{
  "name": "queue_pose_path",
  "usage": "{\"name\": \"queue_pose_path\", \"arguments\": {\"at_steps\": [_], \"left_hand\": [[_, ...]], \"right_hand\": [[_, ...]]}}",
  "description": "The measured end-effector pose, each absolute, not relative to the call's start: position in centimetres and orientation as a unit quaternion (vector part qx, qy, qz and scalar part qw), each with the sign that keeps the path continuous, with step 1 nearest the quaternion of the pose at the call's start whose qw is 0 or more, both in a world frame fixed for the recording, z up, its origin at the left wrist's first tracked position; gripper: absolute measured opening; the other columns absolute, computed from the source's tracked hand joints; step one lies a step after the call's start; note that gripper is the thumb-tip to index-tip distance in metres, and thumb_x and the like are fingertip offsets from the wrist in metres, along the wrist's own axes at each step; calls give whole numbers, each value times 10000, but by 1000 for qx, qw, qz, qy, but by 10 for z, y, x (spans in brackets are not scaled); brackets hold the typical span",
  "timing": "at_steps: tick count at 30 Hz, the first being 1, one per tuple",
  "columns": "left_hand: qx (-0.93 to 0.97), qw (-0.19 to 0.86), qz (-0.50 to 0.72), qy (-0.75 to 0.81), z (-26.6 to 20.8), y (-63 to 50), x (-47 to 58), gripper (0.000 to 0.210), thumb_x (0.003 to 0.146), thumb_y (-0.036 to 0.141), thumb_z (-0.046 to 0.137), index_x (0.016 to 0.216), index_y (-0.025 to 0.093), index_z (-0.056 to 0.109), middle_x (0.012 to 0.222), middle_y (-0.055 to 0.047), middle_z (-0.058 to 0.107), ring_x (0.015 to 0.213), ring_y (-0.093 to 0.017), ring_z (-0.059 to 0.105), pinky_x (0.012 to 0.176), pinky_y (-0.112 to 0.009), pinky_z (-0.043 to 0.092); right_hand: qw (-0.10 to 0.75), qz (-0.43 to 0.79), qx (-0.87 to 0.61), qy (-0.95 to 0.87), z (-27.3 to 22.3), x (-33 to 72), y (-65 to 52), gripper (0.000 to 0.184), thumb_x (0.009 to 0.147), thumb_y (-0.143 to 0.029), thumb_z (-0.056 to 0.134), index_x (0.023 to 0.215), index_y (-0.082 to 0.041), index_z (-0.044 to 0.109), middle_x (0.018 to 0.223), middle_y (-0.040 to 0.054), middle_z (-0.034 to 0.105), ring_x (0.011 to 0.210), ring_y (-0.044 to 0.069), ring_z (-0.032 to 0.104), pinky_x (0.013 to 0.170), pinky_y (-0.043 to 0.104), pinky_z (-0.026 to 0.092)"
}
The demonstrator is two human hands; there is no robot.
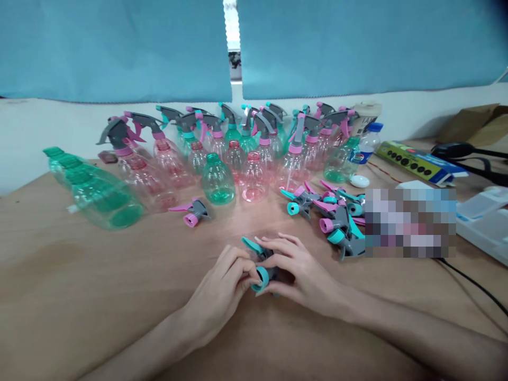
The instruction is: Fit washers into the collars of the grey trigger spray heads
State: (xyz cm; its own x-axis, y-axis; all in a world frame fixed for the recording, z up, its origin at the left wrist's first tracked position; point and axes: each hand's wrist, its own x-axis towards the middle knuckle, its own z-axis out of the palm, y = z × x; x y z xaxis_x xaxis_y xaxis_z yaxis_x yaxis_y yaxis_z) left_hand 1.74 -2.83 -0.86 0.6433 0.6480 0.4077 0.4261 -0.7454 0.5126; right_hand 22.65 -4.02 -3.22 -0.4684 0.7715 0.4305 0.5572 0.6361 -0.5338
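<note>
Trigger sprayer head (264, 275), teal & grey, is low ctr betw. both hands, at the near part of the desk (119, 296); can't tell if it touches the wood. L hand (224, 280) pinches the collar rim w/ thumb & fingertips; R hand (304, 267) curls round the body, fingers bent over it, thumb by the collar.

To their R, a heap of loose sprayer heads (340, 216), teal/pink & grey, lies jumbled; its R end runs into a pixelated patch. Black cable (476, 286) trails from there to the R edge of view. Lone pink/grey sprayer head (200, 207) lies L of ctr, nearer than the bottles.

Next back: open green bottle (218, 180) & open pink bottle (253, 180) stand upright, see-thru; can't tell re liquid. L end: green bottles (107, 198), tilted in view, smeared & overlapping, no. unclear. Behind: packed rows of sprayer-topped bottles (264, 142), pink & green, block the way straight back; one pink bottle (296, 169) shows a pale tube inside.

R side hemmed by white plastic tray (488, 209), white oval item (359, 181), Pepsi bottle (369, 145), green/blue box (420, 161), cardboard box (472, 124).

Room to move: wood L of hands. Desk's back-L edge shows past the tilted bottles. Farthest: white wall (39, 124), blue curtain (119, 47).
</note>
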Motion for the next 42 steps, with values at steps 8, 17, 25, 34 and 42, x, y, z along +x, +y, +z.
{"name": "queue_pose_path", "arguments": {"at_steps": [8, 17, 25, 34, 42], "left_hand": [[826, 193, 420, 324, -9, -20, 5, 112, 953, 146, 404, 927, 199, 499, 890, -21, 606, 810, -124, 616, 693, -235, 512], [874, 121, 375, 283, -5, -30, 12, 205, 936, 136, 464, 984, 215, 647, 914, -17, 697, 800, -116, 670, 694, -199, 547], [882, 139, 398, 214, -2, -29, 15, 303, 910, 60, 479, 1157, 181, 605, 1085, -79, 661, 993, -155, 597, 832, -281, 538], [912, 150, 338, 176, -1, -33, 13, 427, 911, 130, 429, 1337, 154, 456, 1277, -94, 585, 1232, -218, 469, 990, -396, 463], [885, 171, 367, 231, 0, -34, 9, 305, 882, 163, 472, 1175, 186, 552, 1125, -93, 626, 1020, -215, 563, 858, -383, 496]], "right_hand": [[358, 219, -490, -764, -28, 236, -36, 174, 757, -288, 722, 906, -215, 667, 1239, 79, 591, 1172, 234, 545, 958, 377, 435], [362, 264, -475, -758, -23, 231, -37, 156, 751, -234, 723, 896, -209, 671, 1195, 73, 602, 1132, 218, 570, 936, 342, 448], [407, 329, -435, -733, -23, 218, -47, 194, 740, -294, 731, 907, -223, 663, 1179, 61, 618, 1128, 219, 574, 956, 359, 445], [423, 370, -422, -711, -20, 221, -45, 139, 781, -285, 683, 903, -221, 665, 1130, 50, 637, 1076, 207, 594, 930, 368, 458], [393, 345, -438, -731, -19, 226, -47, 166, 768, -299, 700, 912, -223, 665, 1153, 70, 617, 1099, 233, 580, 934, 392, 448]]}}
